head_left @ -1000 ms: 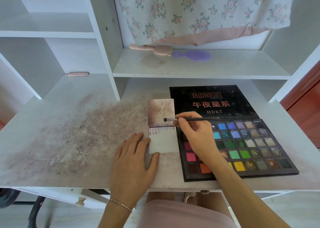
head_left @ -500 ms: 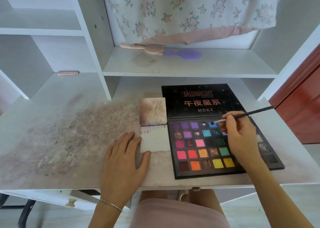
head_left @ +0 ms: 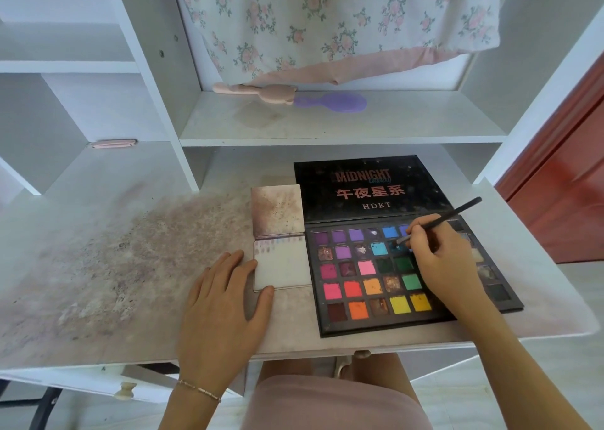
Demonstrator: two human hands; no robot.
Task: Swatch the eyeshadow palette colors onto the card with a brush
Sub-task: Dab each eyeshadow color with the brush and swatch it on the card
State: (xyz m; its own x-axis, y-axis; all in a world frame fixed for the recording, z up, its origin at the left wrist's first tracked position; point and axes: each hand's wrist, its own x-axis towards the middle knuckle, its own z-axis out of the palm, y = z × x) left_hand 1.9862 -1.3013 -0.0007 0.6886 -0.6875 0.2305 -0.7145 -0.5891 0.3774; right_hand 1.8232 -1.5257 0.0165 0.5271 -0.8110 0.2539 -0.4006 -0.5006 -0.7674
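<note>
An open black eyeshadow palette (head_left: 369, 321) with many coloured pans lies on the right of the desk, its lid flat behind it. Left of it lies a small white card (head_left: 284, 267) with a faint row of swatches along its top edge. My right hand (head_left: 441, 262) pinches a thin black brush (head_left: 457, 212), whose tip touches a teal pan in the palette's second row. Fingers straight, my left hand (head_left: 222, 298) rests flat on the desk, its thumb and index finger touching the card's lower left corner.
A stained square sheet (head_left: 277, 210) lies just behind the card. The desk top (head_left: 130, 259) is smeared with powder on the left. A pink comb (head_left: 258, 91) and purple hairbrush (head_left: 340, 102) lie on the shelf above. Floral cloth (head_left: 327, 20) hangs overhead.
My right hand carried the brush from the card's top edge over to the palette, then lowered its tip from the top-row blue pans to a teal pan. The left hand stayed put.
</note>
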